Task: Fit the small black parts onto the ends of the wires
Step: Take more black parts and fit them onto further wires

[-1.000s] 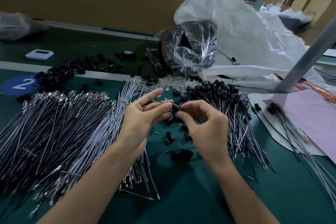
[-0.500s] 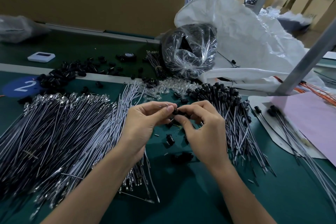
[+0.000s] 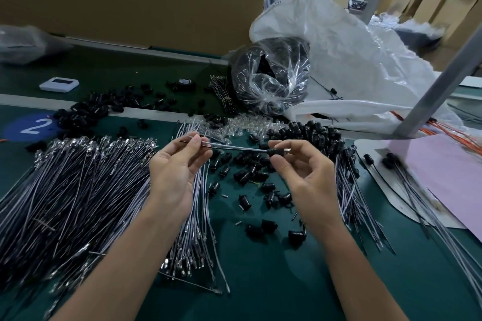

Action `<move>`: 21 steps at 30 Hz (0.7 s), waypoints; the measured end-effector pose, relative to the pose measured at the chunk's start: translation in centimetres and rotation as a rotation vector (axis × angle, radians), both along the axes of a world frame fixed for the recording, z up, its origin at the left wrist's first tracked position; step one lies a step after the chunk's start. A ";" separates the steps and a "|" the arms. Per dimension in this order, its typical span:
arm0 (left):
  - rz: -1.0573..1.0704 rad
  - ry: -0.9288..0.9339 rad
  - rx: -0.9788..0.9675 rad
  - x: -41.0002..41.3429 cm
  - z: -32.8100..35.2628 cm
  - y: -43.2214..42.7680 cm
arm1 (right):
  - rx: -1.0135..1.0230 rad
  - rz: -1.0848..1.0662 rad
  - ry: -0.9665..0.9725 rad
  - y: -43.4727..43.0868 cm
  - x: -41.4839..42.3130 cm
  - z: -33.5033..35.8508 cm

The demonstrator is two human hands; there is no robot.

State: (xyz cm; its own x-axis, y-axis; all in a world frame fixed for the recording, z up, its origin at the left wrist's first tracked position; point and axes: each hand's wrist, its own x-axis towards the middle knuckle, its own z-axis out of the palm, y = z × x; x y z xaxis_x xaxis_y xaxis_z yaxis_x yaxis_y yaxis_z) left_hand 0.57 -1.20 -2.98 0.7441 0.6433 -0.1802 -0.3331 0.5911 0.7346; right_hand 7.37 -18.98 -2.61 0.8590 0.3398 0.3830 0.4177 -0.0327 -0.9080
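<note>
**Wire held level between both hands, black part at its right end**

The left hand (image 3: 177, 169) pinches the wire (image 3: 234, 147) near its coppery left end between thumb and forefinger, and the other fingers curl loosely. The thin, pale grey wire runs straight across, above the loose black parts (image 3: 247, 172) on the green mat. The right hand (image 3: 307, 174) pinches the small black part (image 3: 276, 152) between thumb and fingertip. To seat it well, I would keep the wire taut and slide the part along the wire's own line, without twisting. The part looks like a short, dark sleeve, with a shiny metal tip (image 3: 287, 150) showing past it; finer detail is blurred.
</note>
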 end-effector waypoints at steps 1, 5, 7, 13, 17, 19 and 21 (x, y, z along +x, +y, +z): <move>-0.049 0.015 0.021 0.0 0.0 -0.1 | 0.122 0.070 0.092 -0.1 0.0 0.2; -0.402 -0.006 0.222 -0.3 0.0 -0.6 | 0.545 0.339 0.411 -0.5 0.0 1.1; -0.506 -0.053 0.287 -0.5 -0.1 -0.9 | 0.640 0.374 0.477 -0.7 0.0 1.2; -0.533 -0.064 0.472 -0.3 0.2 -1.9 | 0.356 0.301 0.425 0.0 -0.6 0.8; -0.569 -0.041 0.514 -0.3 0.0 -2.6 | 0.144 0.288 0.245 0.9 -1.4 0.1; -0.567 -0.037 0.519 -0.3 0.0 -2.7 | 0.114 0.282 0.214 1.1 -1.7 -0.1; -0.547 -0.049 0.490 -0.3 0.0 -2.6 | 0.082 0.282 0.200 1.1 -1.7 -0.1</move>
State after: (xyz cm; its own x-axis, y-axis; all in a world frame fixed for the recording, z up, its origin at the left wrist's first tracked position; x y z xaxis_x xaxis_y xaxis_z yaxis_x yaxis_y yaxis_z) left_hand 0.27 -3.81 -2.98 0.9815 0.1763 0.0742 -0.1238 0.2900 0.9490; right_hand 5.63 -17.83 -2.74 0.7964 0.5493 0.2529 0.2139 0.1353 -0.9674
